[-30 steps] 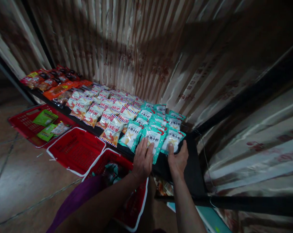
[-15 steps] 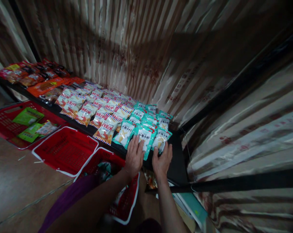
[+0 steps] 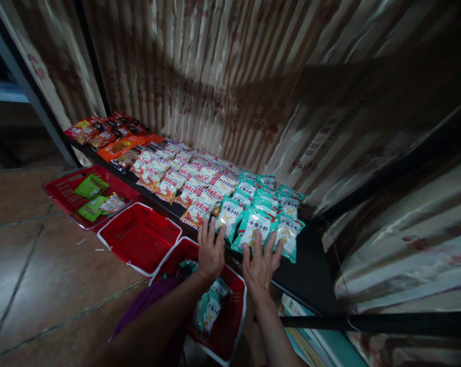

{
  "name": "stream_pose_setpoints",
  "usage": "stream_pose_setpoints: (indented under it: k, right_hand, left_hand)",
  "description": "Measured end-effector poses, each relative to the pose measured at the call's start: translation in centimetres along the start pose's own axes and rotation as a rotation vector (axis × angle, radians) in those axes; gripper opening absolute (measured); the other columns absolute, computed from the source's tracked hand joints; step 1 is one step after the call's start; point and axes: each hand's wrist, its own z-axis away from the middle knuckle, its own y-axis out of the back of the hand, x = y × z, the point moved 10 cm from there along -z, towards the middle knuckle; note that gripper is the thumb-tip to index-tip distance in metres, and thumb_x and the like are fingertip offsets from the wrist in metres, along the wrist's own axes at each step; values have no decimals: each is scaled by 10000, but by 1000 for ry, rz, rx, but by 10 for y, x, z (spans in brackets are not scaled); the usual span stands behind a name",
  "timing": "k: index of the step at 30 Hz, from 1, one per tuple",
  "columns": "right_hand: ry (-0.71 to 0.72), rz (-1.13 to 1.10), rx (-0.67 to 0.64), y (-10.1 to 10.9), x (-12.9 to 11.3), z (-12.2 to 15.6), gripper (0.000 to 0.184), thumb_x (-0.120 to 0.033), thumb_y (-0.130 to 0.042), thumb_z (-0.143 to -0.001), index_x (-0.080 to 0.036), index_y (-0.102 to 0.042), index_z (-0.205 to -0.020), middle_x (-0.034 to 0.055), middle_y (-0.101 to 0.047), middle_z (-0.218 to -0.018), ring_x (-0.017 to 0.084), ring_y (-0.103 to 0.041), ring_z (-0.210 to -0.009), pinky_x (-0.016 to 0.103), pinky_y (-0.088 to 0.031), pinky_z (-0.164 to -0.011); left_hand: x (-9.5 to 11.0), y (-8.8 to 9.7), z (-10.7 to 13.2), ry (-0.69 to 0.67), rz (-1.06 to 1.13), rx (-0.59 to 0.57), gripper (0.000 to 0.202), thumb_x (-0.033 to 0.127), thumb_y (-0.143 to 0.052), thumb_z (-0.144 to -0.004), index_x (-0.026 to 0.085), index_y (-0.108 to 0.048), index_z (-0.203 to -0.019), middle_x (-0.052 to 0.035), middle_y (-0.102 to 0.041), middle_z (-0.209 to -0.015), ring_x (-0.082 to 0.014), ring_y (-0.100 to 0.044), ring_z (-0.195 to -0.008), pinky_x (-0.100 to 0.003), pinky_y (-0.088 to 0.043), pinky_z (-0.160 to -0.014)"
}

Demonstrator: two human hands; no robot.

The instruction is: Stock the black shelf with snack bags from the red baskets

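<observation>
Teal-and-white snack packets stand in overlapping rows at the right end of a dark shelf. My right hand has its fingers spread over the lower edge of the front middle packet, close to the right-hand packet. My left hand is open at the front edge of the left teal packet, beside the red-and-white snack packets. Whether its fingertips touch a packet I cannot tell. Below my forearms, a red basket holds more teal packets.
Another red basket sits on the tiled floor, left of the first. Further left, a third red basket holds green packets. Orange and red packets lie at the shelf's far end. A striped curtain hangs behind.
The view has swung left, so the shelf and baskets appear further right. Both hands have moved left along the front row of teal packets, and the right hand has left the right-hand packet.
</observation>
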Motion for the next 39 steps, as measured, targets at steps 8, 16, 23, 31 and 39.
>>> stream_pose_setpoints:
  k: [8, 16, 23, 31, 39]
  right_hand:
    - [11, -5, 39, -5, -5, -9, 559, -440, -398, -912, -178, -366, -1405, 158, -96, -1547, 396, -132, -1390, 609, -294, -1030]
    - [-28, -18, 51, -13, 0, -8, 603, -504, -396, -898, -159, -381, -1393, 178, -164, -1526, 366, -202, -1378, 581, -319, -1030]
    - [-80, -3, 26, -14, 2, -9, 596, -522, -357, -900, -193, -376, -1397, 165, -172, -1522, 357, -233, -1363, 579, -324, -1024]
    - [-98, -3, -7, -18, 4, -10, 609, -524, -353, -902, -176, -367, -1402, 168, -156, -1528, 355, -215, -1370, 565, -311, -1040]
    - [-119, 7, -42, -20, 4, -9, 603, -497, -337, -914, -190, -303, -1432, 167, -118, -1539, 362, -184, -1382, 574, -329, -1022]
  left_hand:
    - [-78, 15, -22, 160, -97, 41, 507, 264, -500, -864, 194, -426, -1361, -177, -161, -1529, -348, -134, -1408, -554, -284, -1062]
    - [-80, 8, -28, 76, -34, 41, 578, 375, -537, -837, 147, -409, -1352, -199, -364, -1433, -323, -332, -1322, -512, -336, -1035]
    - [-79, -1, -38, 71, 42, 84, 590, 293, -441, -898, 127, -240, -1428, -203, -403, -1403, -272, -326, -1341, -469, -339, -1055]
    - [-79, -16, -58, 111, 16, 54, 498, 292, -436, -902, 147, -361, -1372, -197, -311, -1456, -301, -242, -1378, -507, -331, -1066]
    - [-72, -17, -58, 57, 9, 97, 504, 254, -415, -914, 81, -316, -1377, -236, -287, -1455, -287, -132, -1414, -491, -295, -1094]
